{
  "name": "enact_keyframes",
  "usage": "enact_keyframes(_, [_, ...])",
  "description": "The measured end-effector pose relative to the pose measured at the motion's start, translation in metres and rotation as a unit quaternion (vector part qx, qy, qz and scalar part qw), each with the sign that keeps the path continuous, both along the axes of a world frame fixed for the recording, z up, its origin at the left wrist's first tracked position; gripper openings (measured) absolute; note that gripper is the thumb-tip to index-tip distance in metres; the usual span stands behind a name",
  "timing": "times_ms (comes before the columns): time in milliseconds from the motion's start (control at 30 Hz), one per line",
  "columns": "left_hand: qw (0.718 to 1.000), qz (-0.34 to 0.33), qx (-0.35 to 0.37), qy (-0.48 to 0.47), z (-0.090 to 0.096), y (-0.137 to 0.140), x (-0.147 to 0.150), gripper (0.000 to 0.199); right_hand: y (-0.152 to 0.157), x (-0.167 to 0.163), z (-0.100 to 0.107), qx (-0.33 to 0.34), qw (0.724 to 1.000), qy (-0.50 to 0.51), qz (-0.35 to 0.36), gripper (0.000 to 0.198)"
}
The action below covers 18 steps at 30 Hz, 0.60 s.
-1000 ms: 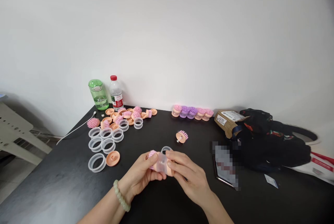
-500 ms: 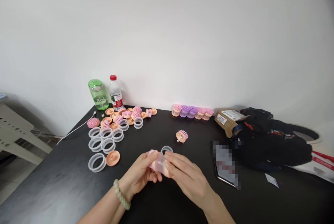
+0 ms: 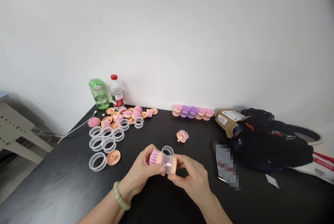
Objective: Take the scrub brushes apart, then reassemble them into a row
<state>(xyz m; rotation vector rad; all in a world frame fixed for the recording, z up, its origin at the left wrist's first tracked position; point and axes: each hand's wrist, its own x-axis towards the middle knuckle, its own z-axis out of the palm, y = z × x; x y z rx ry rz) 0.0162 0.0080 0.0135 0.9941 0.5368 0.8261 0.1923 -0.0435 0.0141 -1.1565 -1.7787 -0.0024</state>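
Between my two hands lies a round scrubbing brush [image 3: 166, 161] on its side, with pink bristles pointing left, a clear ring in the middle and a peach cap at the right. My left hand [image 3: 146, 164] is closed around the bristle end and the ring. At the cap end, my right hand [image 3: 191, 178] grips with thumb and fingers. Just behind the brush a clear ring [image 3: 167, 150] rests on the table, partly hidden. Further back, a loose pink bristle head [image 3: 182, 136] leans with its peach underside showing.
Clear rings [image 3: 97, 161], peach caps [image 3: 113, 157] and pink bristle heads [image 3: 94, 122] spread over the left. Several whole brushes [image 3: 192, 112] line the wall. A green bottle [image 3: 99, 95] and a water bottle [image 3: 116, 93] stand back left; a phone [image 3: 226, 166] and black bag [image 3: 273, 144] lie right.
The brush has shifted slightly right and turned more into view. My right hand's fingers have moved from covering it to pinching its cap end; my left thumb has moved down onto the ring.
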Motion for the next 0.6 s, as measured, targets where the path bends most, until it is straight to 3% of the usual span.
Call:
enact_keyframes(67, [1.0, 0.002, 0.016, 0.004, -0.001, 0.001, -0.001, 0.042, -0.001, 0.0, -0.003, -0.069, 0.997, 0.045, -0.004, 0.017])
enact_keyframes(133, [1.0, 0.0, 0.028, 0.01, -0.003, 0.001, -0.001, 0.046, -0.001, 0.002, -0.005, -0.18, 0.978, 0.105, -0.002, 0.015])
enact_keyframes(267, [0.994, 0.002, 0.103, 0.022, -0.01, 0.003, -0.002, 0.049, 0.003, 0.004, -0.009, -0.394, 0.892, 0.222, 0.021, 0.028])
enact_keyframes(400, [0.975, 0.022, 0.22, 0.035, -0.013, 0.004, -0.005, 0.04, 0.005, 0.0, -0.01, -0.456, 0.832, 0.312, 0.044, 0.049])
enact_keyframes(467, [0.969, 0.022, 0.244, 0.043, -0.013, 0.003, -0.005, 0.037, 0.005, -0.003, -0.011, -0.48, 0.81, 0.334, 0.044, 0.057])
enact_keyframes(533, [0.971, 0.029, 0.233, 0.044, -0.013, 0.001, -0.003, 0.037, 0.004, -0.004, -0.01, -0.495, 0.803, 0.328, 0.04, 0.065])
enact_keyframes(600, [0.981, 0.033, 0.186, 0.036, -0.012, -0.001, 0.0, 0.042, 0.003, -0.002, -0.009, -0.481, 0.825, 0.294, 0.031, 0.07])
